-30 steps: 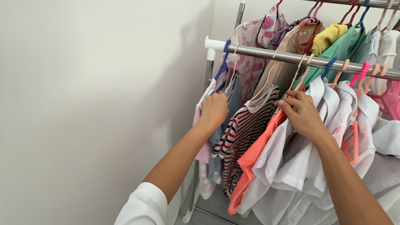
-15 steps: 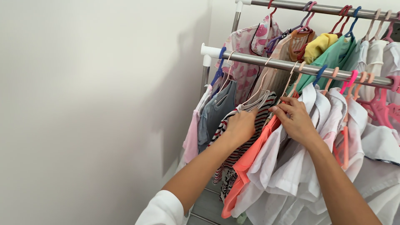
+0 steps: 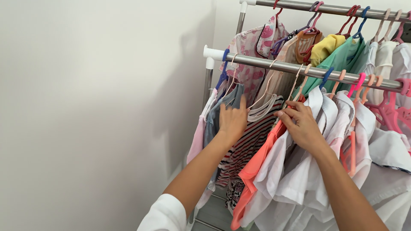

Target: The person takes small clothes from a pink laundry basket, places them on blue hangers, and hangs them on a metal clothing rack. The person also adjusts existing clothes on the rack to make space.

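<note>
My left hand rests flat against a striped top that hangs from the lower metal rail. Just left of it hang a grey garment and a pink one. My right hand pinches the shoulder of a coral-orange shirt next to the striped top. White shirts on pink and beige hangers press against my right wrist. Both sleeves of mine are white.
An upper rail carries a pink patterned garment, a yellow piece and a green one. A plain white wall stands close on the left. The rack's upright pole is by the wall.
My left hand has moved right, from the grey garments onto the striped top. The right hand has stayed at the coral shirt's shoulder. The view has shifted a little.
</note>
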